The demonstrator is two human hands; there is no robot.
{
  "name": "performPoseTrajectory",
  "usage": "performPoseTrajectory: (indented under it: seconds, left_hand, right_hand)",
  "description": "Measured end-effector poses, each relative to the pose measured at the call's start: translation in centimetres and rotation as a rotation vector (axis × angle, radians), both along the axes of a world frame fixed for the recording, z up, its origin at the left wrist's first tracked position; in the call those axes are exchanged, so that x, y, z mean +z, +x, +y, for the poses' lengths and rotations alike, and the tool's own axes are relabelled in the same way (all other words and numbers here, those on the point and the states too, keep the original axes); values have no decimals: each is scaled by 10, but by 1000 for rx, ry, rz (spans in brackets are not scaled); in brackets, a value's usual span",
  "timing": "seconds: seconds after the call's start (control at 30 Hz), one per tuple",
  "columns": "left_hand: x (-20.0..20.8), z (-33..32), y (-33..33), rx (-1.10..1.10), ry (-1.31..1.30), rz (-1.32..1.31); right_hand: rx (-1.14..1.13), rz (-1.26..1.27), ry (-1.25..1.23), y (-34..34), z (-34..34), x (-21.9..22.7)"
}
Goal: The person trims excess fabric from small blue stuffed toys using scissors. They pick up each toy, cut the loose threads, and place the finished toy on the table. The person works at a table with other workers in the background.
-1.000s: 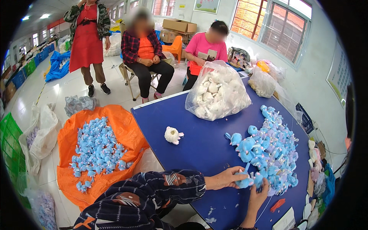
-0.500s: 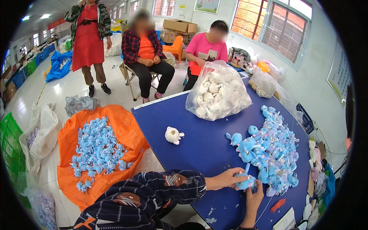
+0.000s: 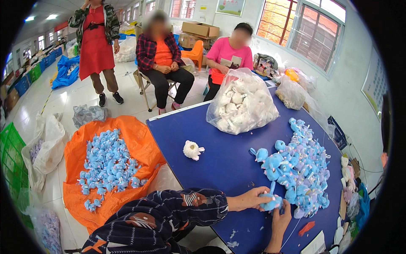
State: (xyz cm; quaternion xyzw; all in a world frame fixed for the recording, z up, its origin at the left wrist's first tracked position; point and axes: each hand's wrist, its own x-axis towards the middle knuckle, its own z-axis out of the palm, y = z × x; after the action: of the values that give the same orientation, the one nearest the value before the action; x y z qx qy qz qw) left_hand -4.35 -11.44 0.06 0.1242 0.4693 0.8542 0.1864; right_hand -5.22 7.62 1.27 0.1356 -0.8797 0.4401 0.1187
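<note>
From afar I'm watching the left hand and right hand grasping a blue plush piece, near and left of the plush pile; I'm favouring light, even pinching.

both hands hold a blue plush piece over the table, beside a plush pile.
</note>
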Motion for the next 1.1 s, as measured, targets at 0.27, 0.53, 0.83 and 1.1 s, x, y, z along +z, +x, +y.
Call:
performPoseTrajectory:
  seconds: [0.27, 0.53, 0.83, 1.1]
  left_hand:
    - [5, -1, 2, -20, -21, -25]
    - [0, 0, 0, -19, 9, 2]
    - [9, -1, 6, 74, -98, 50]
    - [8, -2, 6, 77, -167, 74]
  right_hand:
    - [-2, -14, -23, 5, -4, 6]
    - [-5, -31, -29, 6, -6, 8]
    - [9, 53, 22, 1, 1, -2]
    - [-4, 83, 46, -2, 2, -7]
